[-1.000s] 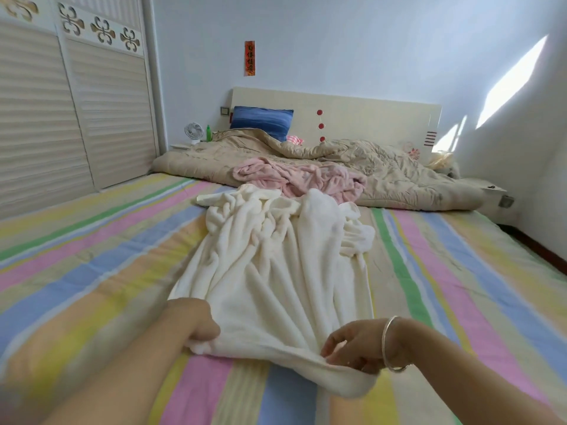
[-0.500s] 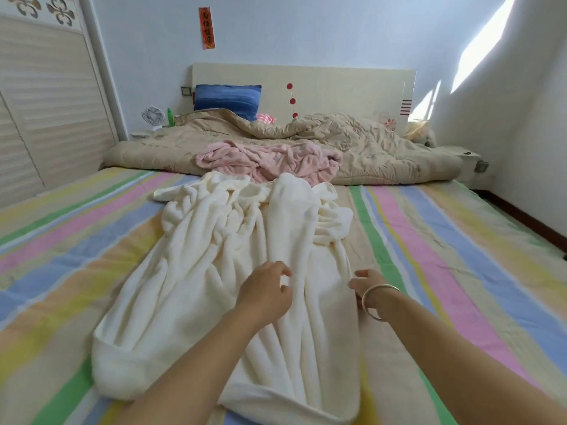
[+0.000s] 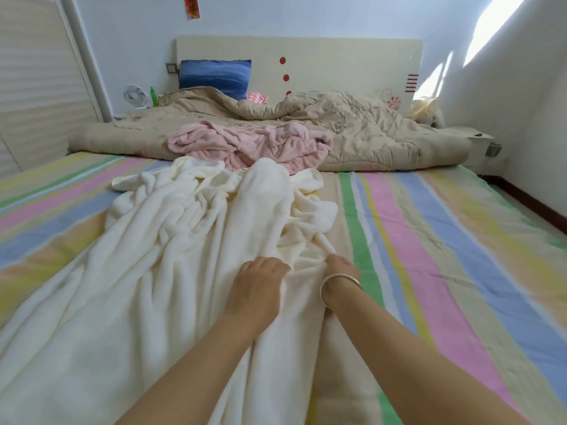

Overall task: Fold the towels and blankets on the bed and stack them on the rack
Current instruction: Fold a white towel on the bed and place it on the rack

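Note:
A cream blanket [image 3: 159,265] lies rumpled and stretched lengthwise over the striped bed sheet [image 3: 445,240]. My left hand [image 3: 256,286] rests on its right part, fingers curled into the folds. My right hand [image 3: 339,271], with a silver bangle on the wrist, grips the blanket's right edge just beside the left hand; its fingertips are buried in the cloth. Behind the cream blanket a pink blanket [image 3: 251,142] lies crumpled. A beige quilt [image 3: 368,130] is bunched across the head of the bed. No rack is in view.
A blue pillow [image 3: 214,76] leans on the cream headboard [image 3: 337,62]. A small fan [image 3: 135,95] and a green bottle [image 3: 153,96] stand at the back left. Slatted wardrobe doors [image 3: 36,81] run along the left; a white wall [image 3: 521,102] borders the right.
Both hands let go of the blanket's near edge and moved forward along it to its right part. The view has come closer over the bed.

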{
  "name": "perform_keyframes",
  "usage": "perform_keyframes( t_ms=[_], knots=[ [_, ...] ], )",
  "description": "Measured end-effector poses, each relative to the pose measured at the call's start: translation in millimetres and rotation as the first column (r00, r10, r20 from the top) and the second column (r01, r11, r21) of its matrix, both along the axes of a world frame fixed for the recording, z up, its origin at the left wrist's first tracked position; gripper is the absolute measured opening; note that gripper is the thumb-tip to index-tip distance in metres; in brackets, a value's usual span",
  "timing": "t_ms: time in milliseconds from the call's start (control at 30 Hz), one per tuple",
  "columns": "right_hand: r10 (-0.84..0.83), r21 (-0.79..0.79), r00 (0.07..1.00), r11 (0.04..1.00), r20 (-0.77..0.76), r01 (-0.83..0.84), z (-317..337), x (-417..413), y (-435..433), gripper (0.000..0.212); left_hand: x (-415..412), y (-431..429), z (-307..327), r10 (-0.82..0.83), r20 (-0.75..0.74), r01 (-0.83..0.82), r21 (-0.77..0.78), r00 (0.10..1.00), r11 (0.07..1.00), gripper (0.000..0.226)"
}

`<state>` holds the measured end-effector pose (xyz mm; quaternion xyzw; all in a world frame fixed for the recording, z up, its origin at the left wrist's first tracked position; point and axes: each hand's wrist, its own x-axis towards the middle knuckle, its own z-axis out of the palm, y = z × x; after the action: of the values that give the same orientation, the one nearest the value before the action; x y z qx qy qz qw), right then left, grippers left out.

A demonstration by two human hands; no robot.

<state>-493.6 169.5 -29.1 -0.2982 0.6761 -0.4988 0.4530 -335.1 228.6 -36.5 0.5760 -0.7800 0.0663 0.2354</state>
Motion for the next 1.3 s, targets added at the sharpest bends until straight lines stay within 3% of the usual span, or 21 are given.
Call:
perform_keyframes(
  t_ms=[133, 267, 367, 433, 533, 667, 767, 900, 1033, 1167, 1300],
  knots=[
    [-0.148, 0.002, 0.989, 0.989, -0.001, 0.148, 22.7, -103.5, 36.4, 0.022, -29.0, 9.0, 6.0, 0.177, 0.018, -0.178, 0.122, 0.984, 0.976, 0.052],
    [-0.21, 0.0, 0.972, 0.977, 0.105, 0.211, 39.1, -208.7, 110.9, 0.013, -110.1, 26.4, 19.2, 0.116, -0.088, -0.094, 0.217, 0.989, 0.972, 0.038],
    [-0.042, 0.107, 0.999, 0.993, -0.026, 0.044, 27.8, -250.1, 170.7, 0.012, -184.6, 45.4, 24.8, 0.027, -0.264, 0.051, 0.285, 0.964, 0.957, 0.031],
    [0.083, 0.166, 0.992, 0.984, -0.099, -0.066, 18.3, -265.5, 207.0, 0.008, -230.7, 65.8, 23.6, -0.013, -0.286, 0.108, 0.319, 0.958, 0.942, 0.029],
    [0.205, 0.244, 0.979, 0.948, 0.022, -0.204, 12.9, -281.2, 229.1, 0.01, -260.4, 87.3, 12.7, 0.001, -0.251, 0.09, 0.354, 0.968, 0.931, 0.034],
    [0.176, 0.234, 0.984, 0.956, 0.021, -0.176, 17.1, -297.0, 204.5, 0.01, -249.6, 96.5, 3.2, 0.018, -0.328, 0.128, 0.418, 0.944, 0.9, 0.04],
    [0.144, 0.24, 0.988, 0.959, 0.047, -0.151, 16.8, -300.4, 176.2, 0.015, -239.1, 109.8, 10.5, 0.007, -0.3, 0.112, 0.377, 0.954, 0.919, 0.041],
    [0.111, 0.235, 0.99, 0.963, 0.087, -0.128, 14.1, -292.4, 135.4, 0.022, -216.1, 119.3, 18.8, 0.111, -0.282, 0.001, 0.37, 0.953, 0.929, 0.019],
    [0.258, 0.338, 0.966, 0.911, -0.021, -0.237, 15.3, -274.2, 99.7, 0.039, -191.6, 103.2, 25.6, 0.209, -0.267, -0.051, 0.497, 0.941, 0.866, 0.014],
    [0.314, 0.366, 0.937, 0.899, -0.152, -0.242, 20.2, -261.6, 67.5, 0.053, -164.7, 76.1, 20.4, 0.245, -0.143, -0.179, 0.364, 0.959, 0.914, 0.023],
    [0.331, 0.319, 0.921, 0.912, -0.203, -0.257, 19.7, -244.1, 27.5, 0.071, -151.6, 72.6, -16.5, 0.137, 0.107, -0.169, 0.393, 0.985, 0.904, 0.083]
  ],
)
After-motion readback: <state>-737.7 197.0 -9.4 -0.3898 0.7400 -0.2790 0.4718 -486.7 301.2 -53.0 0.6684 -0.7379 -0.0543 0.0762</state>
